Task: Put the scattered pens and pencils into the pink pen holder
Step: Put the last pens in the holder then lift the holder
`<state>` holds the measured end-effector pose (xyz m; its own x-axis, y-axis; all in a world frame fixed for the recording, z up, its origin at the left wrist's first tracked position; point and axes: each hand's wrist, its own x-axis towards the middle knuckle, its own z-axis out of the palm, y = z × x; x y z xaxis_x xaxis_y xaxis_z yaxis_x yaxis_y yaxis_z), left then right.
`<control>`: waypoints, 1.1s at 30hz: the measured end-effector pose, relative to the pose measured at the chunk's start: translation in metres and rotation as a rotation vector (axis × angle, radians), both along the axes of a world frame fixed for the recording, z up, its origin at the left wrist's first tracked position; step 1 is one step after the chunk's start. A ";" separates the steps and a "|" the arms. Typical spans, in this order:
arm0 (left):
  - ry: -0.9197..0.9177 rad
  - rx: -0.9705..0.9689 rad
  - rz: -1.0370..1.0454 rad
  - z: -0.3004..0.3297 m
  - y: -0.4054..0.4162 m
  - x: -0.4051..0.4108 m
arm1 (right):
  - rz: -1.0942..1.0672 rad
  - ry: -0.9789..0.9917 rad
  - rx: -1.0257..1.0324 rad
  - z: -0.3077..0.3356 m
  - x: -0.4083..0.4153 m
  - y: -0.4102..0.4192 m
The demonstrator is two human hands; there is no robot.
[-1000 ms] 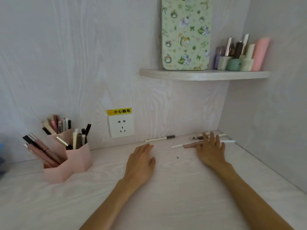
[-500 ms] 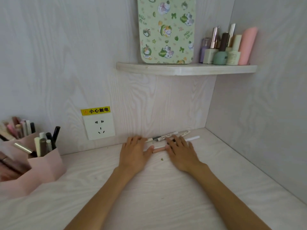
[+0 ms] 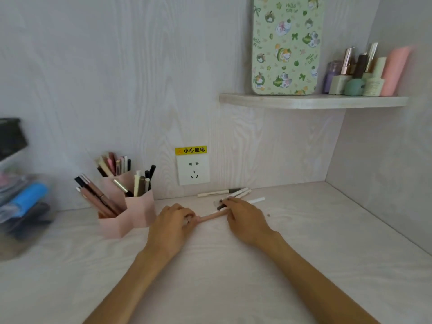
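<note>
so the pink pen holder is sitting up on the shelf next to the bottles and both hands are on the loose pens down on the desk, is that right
Not quite. The pink pen holder is not on the shelf; it stands on the desk to the left of the hands, as the head view shows. The rest holds: the left hand and right hand are on the loose pens down on the desk, and bottles do stand on the shelf.

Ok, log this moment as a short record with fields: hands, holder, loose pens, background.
left hand: curled round one end of a pink pencil
right hand: fingers on the pencil's other end and the pens there
pink pen holder: on the desk left of both hands, already holding many pens
loose pens: by the back wall
background: wall socket, shelf with bottles
</note>
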<state>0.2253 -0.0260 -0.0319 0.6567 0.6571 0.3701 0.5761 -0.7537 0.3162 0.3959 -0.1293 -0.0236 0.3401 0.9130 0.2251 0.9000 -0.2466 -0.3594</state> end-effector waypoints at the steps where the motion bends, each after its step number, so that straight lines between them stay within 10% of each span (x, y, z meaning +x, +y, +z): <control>1: -0.004 -0.012 -0.004 -0.001 0.002 -0.012 | 0.002 -0.025 0.002 -0.001 -0.009 0.006; 9: -0.120 -0.124 0.014 -0.004 0.015 -0.072 | -0.108 -0.097 0.096 -0.015 -0.047 0.042; 19: -0.902 -0.248 0.021 0.030 -0.008 -0.078 | 0.006 -0.146 0.220 -0.019 -0.052 0.050; 26: -1.322 0.001 0.151 0.065 -0.002 -0.094 | 0.018 -0.094 0.229 -0.021 -0.050 0.048; 33: -1.272 0.286 0.131 0.114 0.026 -0.110 | 0.020 -0.078 0.247 -0.022 -0.051 0.047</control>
<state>0.1150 -0.0004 0.0816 -0.3163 0.4842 0.8158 0.0688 -0.8459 0.5288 0.3446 -0.0822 -0.0459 0.2956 0.8333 0.4671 0.9311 -0.1419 -0.3361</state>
